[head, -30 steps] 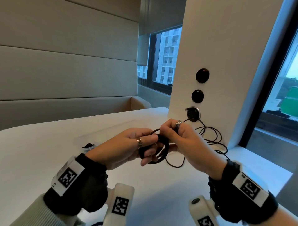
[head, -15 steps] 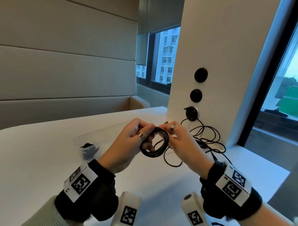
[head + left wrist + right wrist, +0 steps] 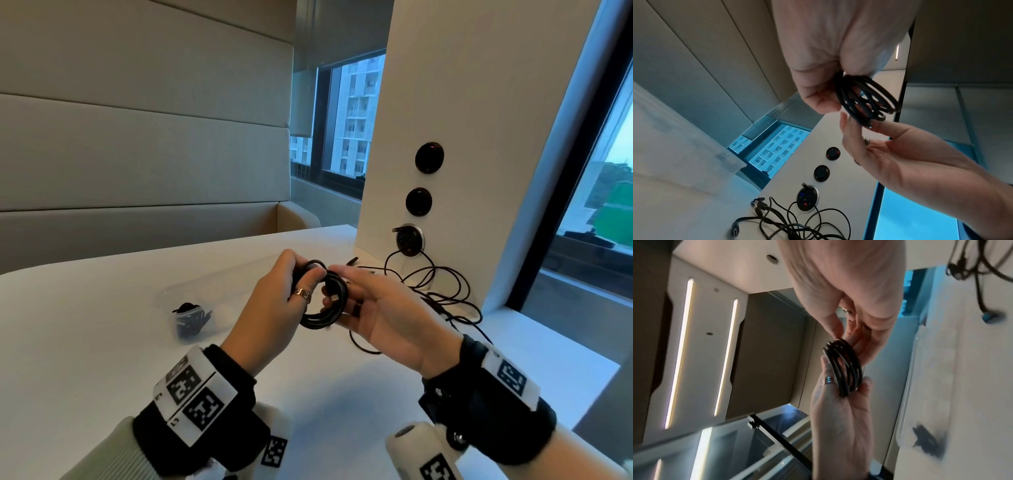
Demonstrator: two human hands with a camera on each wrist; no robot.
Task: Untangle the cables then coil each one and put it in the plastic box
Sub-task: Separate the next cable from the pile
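Coiling done on one black round cable coil [image 3: 325,301], pinched by left hand [image 3: 270,315], held above white bench [image 3: 85,342]; right hand [image 3: 383,318] open beside it. Next, probably: into clear plastic box [image 3: 178,294], left; tangled black cables [image 3: 442,291] waiting.

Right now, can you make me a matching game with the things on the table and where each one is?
Things:
1. coiled black cable
2. loose cables
3. plastic box
4. left hand

Places:
A. in a tangle on the table by the white pillar
B. on the table, left of the hands, a dark bundle inside
C. held up between both hands
D. gripping the coil, ring on a finger

Pairs: 1-C, 2-A, 3-B, 4-D
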